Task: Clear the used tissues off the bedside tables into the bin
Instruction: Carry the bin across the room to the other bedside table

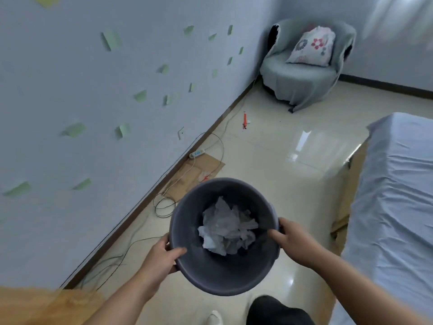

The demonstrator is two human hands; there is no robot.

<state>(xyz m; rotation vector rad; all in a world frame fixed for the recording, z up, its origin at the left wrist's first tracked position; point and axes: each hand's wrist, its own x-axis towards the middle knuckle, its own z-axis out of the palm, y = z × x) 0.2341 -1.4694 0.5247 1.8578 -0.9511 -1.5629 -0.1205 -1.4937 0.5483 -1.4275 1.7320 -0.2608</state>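
A round dark grey bin (212,275) is held above the floor in front of me, low in the middle of the view. Crumpled white tissues (227,227) lie heaped at its bottom. My left hand (164,256) grips the rim on the left side, thumb inside the bin. My right hand (293,242) grips the rim on the right side, thumb over the edge. A corner of a wooden bedside table (35,306) shows at the bottom left; I see no tissues on it.
A bed with a pale blue sheet (396,207) runs along the right. Loose cables (164,205), a power strip (197,153) and flat cardboard (201,170) lie by the left wall. A covered armchair with a cushion (304,64) stands in the far corner. The glossy tile floor (276,148) stretches between.
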